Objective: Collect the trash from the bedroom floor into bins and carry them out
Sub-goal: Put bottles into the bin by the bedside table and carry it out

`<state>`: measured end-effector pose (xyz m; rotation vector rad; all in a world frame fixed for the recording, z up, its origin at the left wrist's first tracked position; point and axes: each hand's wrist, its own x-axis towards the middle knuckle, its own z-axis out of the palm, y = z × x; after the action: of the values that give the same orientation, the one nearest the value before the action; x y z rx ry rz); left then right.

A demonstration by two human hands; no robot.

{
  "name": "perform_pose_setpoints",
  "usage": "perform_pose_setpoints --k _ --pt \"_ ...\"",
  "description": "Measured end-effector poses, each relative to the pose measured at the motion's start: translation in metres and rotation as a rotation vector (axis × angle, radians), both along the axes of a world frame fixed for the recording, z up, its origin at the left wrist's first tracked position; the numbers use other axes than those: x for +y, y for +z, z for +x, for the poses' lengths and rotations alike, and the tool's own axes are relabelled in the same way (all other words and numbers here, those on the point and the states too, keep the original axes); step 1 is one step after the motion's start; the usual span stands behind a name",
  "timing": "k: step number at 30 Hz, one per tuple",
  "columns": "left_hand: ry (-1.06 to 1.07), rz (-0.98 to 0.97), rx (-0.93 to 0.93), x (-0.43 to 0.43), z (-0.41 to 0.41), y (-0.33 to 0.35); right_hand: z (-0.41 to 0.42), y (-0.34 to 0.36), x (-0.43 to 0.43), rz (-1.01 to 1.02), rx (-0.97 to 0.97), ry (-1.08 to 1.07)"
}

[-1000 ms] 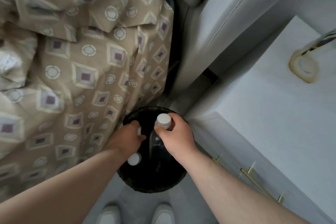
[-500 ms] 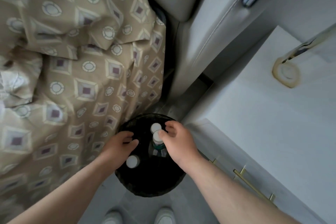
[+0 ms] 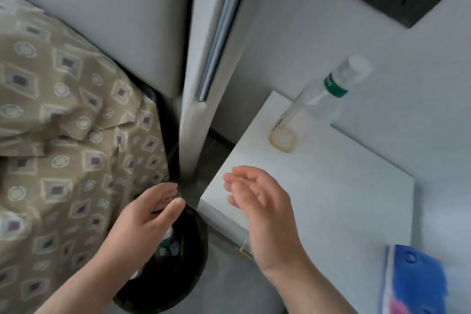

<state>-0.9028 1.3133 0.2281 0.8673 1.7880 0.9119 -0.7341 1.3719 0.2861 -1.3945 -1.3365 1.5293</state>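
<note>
- The patterned bed cover (image 3: pixel 63 160) fills everything left of my left hand (image 3: pixel 142 222). It hangs close to the bin and could drag on the rim when I lift.
- The white nightstand (image 3: pixel 331 211) lies under and beyond my right hand (image 3: pixel 260 206). Its near corner sits just beside the bin, so a crooked pull upward could knock against it.
- The black bin (image 3: pixel 188 270) stands on the floor below my left hand, squeezed between bed and nightstand.
- Both hands are empty, fingers loose, palms facing each other with a gap between them.
- 1 clear bottle (image 3: pixel 331 89) with a green band stands on the nightstand, well beyond my right fingertips. I judge it the next piece to collect. It looks tall and light, so a brushing reach could tip it over the edge.
- The blue pack (image 3: pixel 415 280) lies right of my right forearm, where a swinging arm could sweep it off.
- At least 1 binned bottle (image 3: pixel 167 239) shows under my left palm. Standing tall, it could spill out if the bin tilts.
</note>
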Motion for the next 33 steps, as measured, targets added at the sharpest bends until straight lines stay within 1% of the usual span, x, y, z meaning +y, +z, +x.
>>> perform_pose_setpoints --k 3,6,8,9,11,13,15,18,21,26,29,33 --pt "-0.142 0.02 0.113 0.026 0.03 0.01 0.037 0.041 0.017 0.178 -0.007 -0.148" --pt "-0.33 0.108 0.249 0.051 0.058 0.004 0.068 0.062 0.045 0.333 -0.055 -0.323" --pt "-0.46 0.065 0.322 0.062 0.069 -0.011 0.08 0.067 0.069 0.399 -0.072 -0.458" --pt "-0.544 0.016 0.401 0.066 0.072 -0.019 0.083 0.07 0.081 0.425 -0.104 -0.491" --pt "-0.692 -0.075 0.578 0.066 0.075 -0.033 0.085 0.072 0.106 0.429 -0.216 -0.484" --pt "-0.754 -0.125 0.659 0.064 0.077 -0.037 0.084 0.07 0.129 0.372 -0.303 -0.417" --pt "-0.771 -0.153 0.686 0.065 0.08 -0.036 0.078 0.065 0.148 0.325 -0.346 -0.34" --pt "-0.779 -0.187 0.698 0.066 0.083 -0.032 0.073 0.059 0.168 0.304 -0.3 -0.271" --pt "-0.779 -0.199 0.697 0.067 0.084 -0.032 0.077 0.051 0.175 0.305 -0.293 -0.229" --pt "-0.786 -0.21 0.681 0.068 0.084 -0.031 0.08 0.044 0.174 0.285 -0.207 -0.222" --pt "-0.798 -0.205 0.689 0.068 0.083 -0.034 0.077 0.045 0.173 0.26 -0.163 -0.255" --pt "-0.81 -0.194 0.694 0.067 0.082 -0.034 0.076 0.054 0.155 0.281 -0.129 -0.269"
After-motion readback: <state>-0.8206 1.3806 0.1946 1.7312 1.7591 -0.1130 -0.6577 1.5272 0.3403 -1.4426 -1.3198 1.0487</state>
